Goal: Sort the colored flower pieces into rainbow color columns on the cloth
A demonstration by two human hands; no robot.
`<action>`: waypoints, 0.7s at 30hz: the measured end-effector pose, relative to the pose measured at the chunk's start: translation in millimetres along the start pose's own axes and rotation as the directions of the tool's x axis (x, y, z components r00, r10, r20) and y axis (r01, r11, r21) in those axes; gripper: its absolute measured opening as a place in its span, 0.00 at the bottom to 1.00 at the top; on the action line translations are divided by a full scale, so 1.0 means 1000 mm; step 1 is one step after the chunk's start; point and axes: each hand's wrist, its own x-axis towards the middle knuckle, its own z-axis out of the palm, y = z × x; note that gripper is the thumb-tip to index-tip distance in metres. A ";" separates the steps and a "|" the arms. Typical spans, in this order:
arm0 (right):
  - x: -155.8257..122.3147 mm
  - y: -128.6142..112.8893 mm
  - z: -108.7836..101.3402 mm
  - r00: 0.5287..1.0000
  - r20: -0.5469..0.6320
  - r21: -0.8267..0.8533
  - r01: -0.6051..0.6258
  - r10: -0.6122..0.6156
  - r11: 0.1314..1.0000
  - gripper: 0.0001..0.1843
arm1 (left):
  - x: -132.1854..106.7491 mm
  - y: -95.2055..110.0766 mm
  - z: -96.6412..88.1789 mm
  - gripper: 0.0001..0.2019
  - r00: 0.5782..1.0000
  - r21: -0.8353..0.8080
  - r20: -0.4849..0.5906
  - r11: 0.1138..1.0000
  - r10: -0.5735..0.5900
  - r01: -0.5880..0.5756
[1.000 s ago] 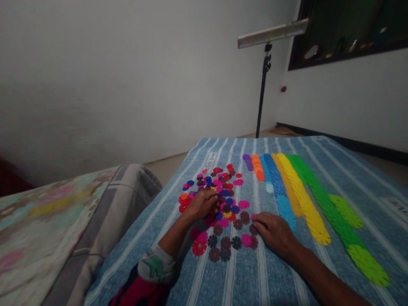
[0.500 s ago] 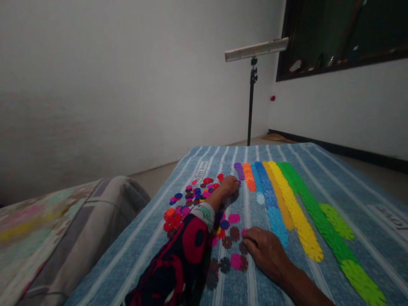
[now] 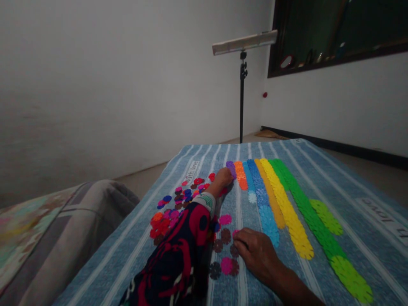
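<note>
Small flower-shaped plastic discs lie sorted by colour and loose on the striped blue cloth (image 3: 127, 259). My left hand (image 3: 225, 177), coming out of a patterned sleeve, is closed at the near end of the purple row (image 3: 230, 166), with a purple disc at its fingertips. My right hand (image 3: 256, 250) rests on the cloth nearer to me, fingers curled and pressed together. A bit of pink disc (image 3: 235, 233) shows by its fingertips; what it holds is hidden. Close by are brown discs (image 3: 225, 235) and a magenta disc (image 3: 227, 265).
Overlapping rows run to the right: orange (image 3: 241, 176), blue (image 3: 261, 187), yellow (image 3: 287, 208) and green (image 3: 314, 221). A mixed heap (image 3: 165, 221) lies left of my left arm. Beyond the cloth stands a lamp on a pole (image 3: 242, 102); a covered surface (image 3: 92, 212) is at left.
My left hand has moved slightly forward, up against the end of the purple row. My right hand stays at the same spot on the cloth. The whole view has shifted a little.
</note>
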 end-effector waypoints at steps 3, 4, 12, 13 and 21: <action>0.000 0.000 0.000 1.000 -0.005 -0.009 0.001 -0.001 1.000 0.12 | 0.000 -0.001 0.002 0.05 0.999 0.182 -0.040 0.983 0.007 0.001; 0.000 0.000 0.000 1.000 -0.005 -0.016 0.000 0.000 1.000 0.12 | 0.000 -0.001 0.002 0.04 0.999 0.199 -0.045 0.980 0.010 -0.001; 0.001 0.002 0.002 1.000 -0.009 -0.017 0.013 -0.014 1.000 0.11 | -0.016 0.010 -0.008 0.11 1.000 0.388 -0.015 0.922 0.005 0.001; 0.001 0.003 0.002 1.000 -0.010 -0.017 0.014 -0.014 1.000 0.11 | -0.021 0.010 -0.014 0.11 1.000 0.420 0.004 0.907 0.019 -0.019; -0.003 0.007 0.002 1.000 -0.001 -0.013 0.028 -0.028 1.000 0.12 | -0.090 -0.029 -0.075 0.10 0.987 0.449 0.145 0.884 0.072 -0.131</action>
